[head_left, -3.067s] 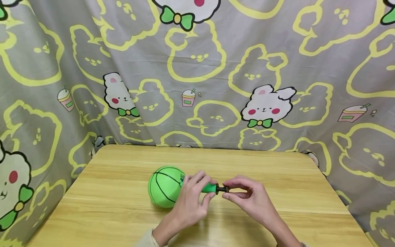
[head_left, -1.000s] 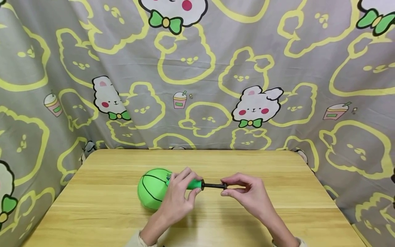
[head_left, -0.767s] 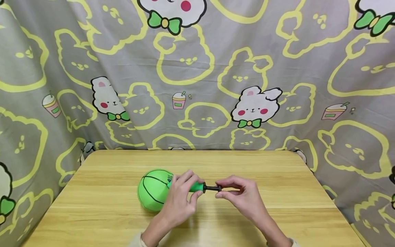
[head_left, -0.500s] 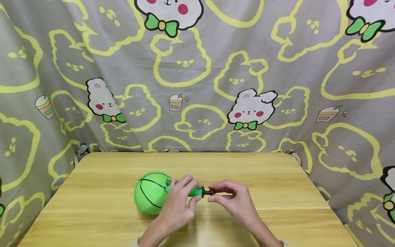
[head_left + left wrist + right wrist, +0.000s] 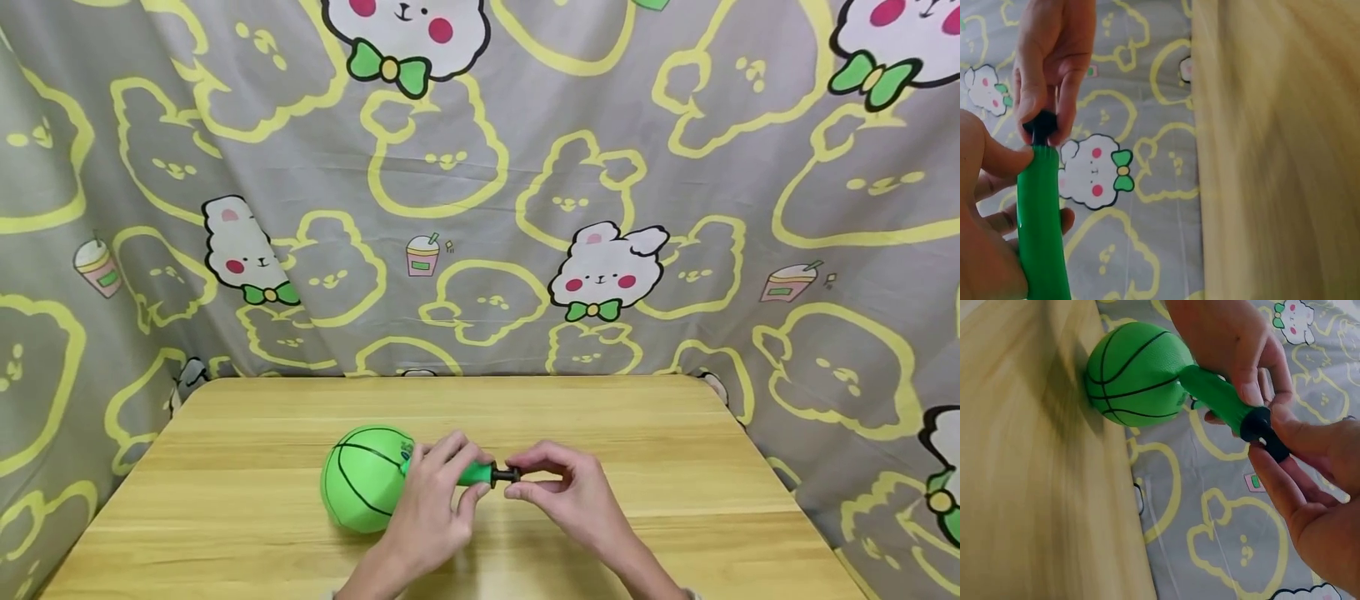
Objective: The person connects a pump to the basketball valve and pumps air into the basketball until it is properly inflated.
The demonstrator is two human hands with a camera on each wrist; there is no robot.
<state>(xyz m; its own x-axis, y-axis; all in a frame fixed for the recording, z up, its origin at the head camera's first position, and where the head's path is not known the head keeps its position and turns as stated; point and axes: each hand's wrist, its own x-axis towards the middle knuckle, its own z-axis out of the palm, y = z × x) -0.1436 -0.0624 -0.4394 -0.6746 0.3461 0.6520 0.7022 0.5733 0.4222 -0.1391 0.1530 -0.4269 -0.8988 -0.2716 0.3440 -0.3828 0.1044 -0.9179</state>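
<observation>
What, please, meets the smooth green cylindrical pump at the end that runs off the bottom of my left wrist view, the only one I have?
Observer: A round, pebbled, black-lined green ball meets that end of the pump.
Operator: Thank you; on which side of the person's bare left hand is it?
Observer: To its left in the head view, partly behind that hand.
Operator: Is there any print on the ball?
Observer: Yes, a small dark print beside the join, too small to read.
</observation>
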